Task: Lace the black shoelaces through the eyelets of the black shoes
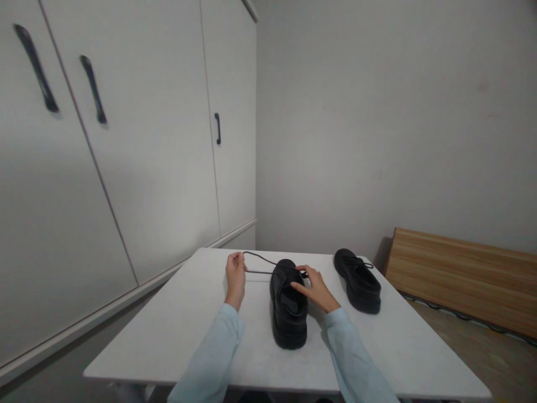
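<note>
While the left hand [235, 275] draws out a black lace [259, 272] to the side, its fingers are closed on the cord; two strands run to the near shoe [289, 334], spread apart, probably so neither tangles. Shoe upright on the bench [168, 336], between the forearms, heel toward the person; that seems to put opening and lacing within reach of both hands. Right hand [319, 292] rests on the upper's right side, thumb and forefinger parted near the opening, perhaps steadying it against the pull. Whether those fingers grasp anything, cannot tell. Second shoe [364, 294] stands well apart, toward the right edge, likely leaving elbow room; its own lace lies across its front.
</note>
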A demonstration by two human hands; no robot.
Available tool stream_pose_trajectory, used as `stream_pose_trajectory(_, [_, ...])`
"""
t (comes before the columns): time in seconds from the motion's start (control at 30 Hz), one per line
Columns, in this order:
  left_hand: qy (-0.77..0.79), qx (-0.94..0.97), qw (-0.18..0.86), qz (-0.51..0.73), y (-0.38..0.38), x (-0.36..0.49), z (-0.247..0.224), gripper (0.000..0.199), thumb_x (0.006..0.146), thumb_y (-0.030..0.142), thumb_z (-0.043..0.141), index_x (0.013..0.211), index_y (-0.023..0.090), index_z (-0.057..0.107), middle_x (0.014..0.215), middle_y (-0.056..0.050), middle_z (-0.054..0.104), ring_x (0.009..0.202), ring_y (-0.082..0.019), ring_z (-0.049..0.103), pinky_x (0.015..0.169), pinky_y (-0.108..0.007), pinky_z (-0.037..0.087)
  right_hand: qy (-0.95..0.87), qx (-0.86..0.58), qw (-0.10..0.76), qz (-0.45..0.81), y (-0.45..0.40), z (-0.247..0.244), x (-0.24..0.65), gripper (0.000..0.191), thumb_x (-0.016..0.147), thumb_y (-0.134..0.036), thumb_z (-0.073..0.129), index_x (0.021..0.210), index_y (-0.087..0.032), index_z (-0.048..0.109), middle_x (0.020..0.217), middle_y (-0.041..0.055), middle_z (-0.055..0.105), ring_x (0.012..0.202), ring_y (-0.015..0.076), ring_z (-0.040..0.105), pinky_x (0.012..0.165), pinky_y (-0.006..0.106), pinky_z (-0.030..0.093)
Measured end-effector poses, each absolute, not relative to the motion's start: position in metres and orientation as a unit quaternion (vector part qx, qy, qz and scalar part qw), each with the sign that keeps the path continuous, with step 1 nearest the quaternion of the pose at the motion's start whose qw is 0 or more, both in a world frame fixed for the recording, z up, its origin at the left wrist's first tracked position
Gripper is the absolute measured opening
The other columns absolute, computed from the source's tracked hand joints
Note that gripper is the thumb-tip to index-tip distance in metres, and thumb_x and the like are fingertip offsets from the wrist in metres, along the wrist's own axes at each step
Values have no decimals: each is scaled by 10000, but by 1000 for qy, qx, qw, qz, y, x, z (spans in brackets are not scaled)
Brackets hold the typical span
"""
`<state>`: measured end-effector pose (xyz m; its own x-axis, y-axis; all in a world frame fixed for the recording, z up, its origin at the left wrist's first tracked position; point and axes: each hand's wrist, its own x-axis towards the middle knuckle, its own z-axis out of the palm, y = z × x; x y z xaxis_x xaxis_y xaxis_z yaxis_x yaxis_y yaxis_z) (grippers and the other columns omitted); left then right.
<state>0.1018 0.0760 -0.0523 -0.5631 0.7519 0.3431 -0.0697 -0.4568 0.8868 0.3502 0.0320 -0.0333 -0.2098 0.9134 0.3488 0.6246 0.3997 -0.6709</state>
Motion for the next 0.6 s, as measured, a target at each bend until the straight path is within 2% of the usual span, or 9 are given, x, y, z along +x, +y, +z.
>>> stream_pose_trajectory(0.37, [467,345,208,787,76,91,-50,310,747,445,615,867,163,570,746,3,558,625,-109,506,576,-224,408,-751,-507,373,199,33,-34,351,429,749,-488,638,1104,-257,569,1159,62,616,1122,298,515,994,506,316])
stream_pose_trajectory(0.6, [467,321,211,796,75,87,-46,323,729,421,630,895,146,591,729,6,560,580,-98,475,519,-212,375,-753,-502,379,193,35,-36,351,420,745,-469,654,1090,-245,573,1132,63,630,1095,291,528,981,482,335])
